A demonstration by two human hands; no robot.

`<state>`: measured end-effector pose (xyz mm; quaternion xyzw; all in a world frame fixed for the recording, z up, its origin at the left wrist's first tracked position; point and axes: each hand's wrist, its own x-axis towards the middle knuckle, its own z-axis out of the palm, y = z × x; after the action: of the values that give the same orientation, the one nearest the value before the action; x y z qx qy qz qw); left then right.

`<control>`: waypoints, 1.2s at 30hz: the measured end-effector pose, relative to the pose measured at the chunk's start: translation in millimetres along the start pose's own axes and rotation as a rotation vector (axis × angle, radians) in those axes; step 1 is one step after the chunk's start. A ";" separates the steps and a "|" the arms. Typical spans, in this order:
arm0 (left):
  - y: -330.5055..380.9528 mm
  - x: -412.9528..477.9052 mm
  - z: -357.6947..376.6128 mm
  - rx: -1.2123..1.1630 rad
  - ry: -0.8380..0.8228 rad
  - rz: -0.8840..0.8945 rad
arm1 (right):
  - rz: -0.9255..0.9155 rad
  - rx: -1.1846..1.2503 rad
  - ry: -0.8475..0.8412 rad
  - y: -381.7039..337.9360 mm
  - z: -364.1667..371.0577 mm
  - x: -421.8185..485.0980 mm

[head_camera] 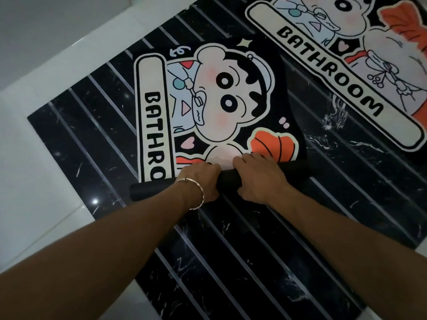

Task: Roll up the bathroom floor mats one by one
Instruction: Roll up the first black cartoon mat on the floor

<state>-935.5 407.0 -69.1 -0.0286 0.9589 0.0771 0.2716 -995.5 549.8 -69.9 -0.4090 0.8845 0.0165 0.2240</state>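
Both bare forearms reach in from the bottom edge, the left wrist wearing a thin metal bangle [196, 195]. The left hand [199, 181] and right hand [258, 179] sit side by side, fingers curled over and gripping the black rolled end [227, 180] of the cartoon bath mat [219, 100]. This mat lies partly rolled on the floor. Its flat part stretches away from the hands, print up, the lettering cut off at "BATHRO". Beyond its far right corner a second bath mat [335, 65] with the same print lies flat, reading "BATHROOM". Under both is glossy black marble flooring [254, 250] crossed by pale parallel grooves. White tiles [34, 169] border it to the near mat's left.
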 end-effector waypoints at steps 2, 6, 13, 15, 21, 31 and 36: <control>-2.0 3.4 -4.1 -0.021 -0.040 0.019 | -0.022 -0.079 0.057 -0.7 5.3 -5.5; -4.1 1.5 -1.2 -0.053 -0.003 0.030 | 0.018 -0.043 0.025 0.8 3.6 -3.3; -8.7 2.3 0.4 -0.007 0.061 0.043 | 0.026 0.039 -0.051 -0.1 -12.2 8.6; -10.2 7.6 -5.4 -0.056 -0.031 0.059 | 0.038 -0.010 0.024 -3.4 -4.7 0.9; -3.5 -0.3 0.5 -0.004 0.059 0.096 | 0.043 0.055 -0.098 0.7 -11.2 7.9; -3.2 6.6 -6.7 -0.082 -0.071 0.085 | 0.052 -0.058 0.025 -5.8 -0.3 -4.0; -1.4 -3.0 6.5 -0.002 0.073 0.047 | 0.015 0.111 -0.265 0.4 -10.9 10.0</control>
<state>-929.4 406.7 -73.2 -0.0091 0.9684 0.0836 0.2347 -1005.7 540.6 -64.2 -0.3837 0.8497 0.0230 0.3609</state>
